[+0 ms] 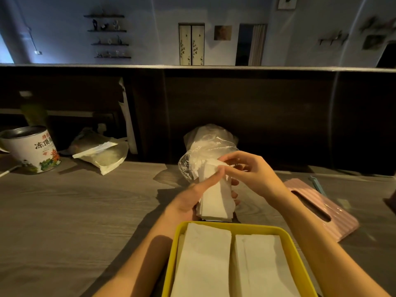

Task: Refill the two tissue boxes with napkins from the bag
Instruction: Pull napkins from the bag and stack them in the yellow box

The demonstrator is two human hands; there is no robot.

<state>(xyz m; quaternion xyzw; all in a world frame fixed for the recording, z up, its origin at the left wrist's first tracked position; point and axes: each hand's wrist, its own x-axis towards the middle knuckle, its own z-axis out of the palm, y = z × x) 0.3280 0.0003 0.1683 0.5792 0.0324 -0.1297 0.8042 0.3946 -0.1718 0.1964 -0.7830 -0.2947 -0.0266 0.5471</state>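
The left hand [194,197] grips a napkin stack [215,200] (half out of the bag [203,151]); the right hand [246,170] pinches its top, above the yellow box [171,254].

A single wide-angle view is given, taken from the person's head and aimed forward and down across the grey wood-grain table [64,211]. The open yellow plastic box [174,249] is seen very close at 6 o'clock, cut by the lower edge. The dark wooden partition [257,114] is faced at 12 o'clock, with the far pale wall [150,28] seen above it.
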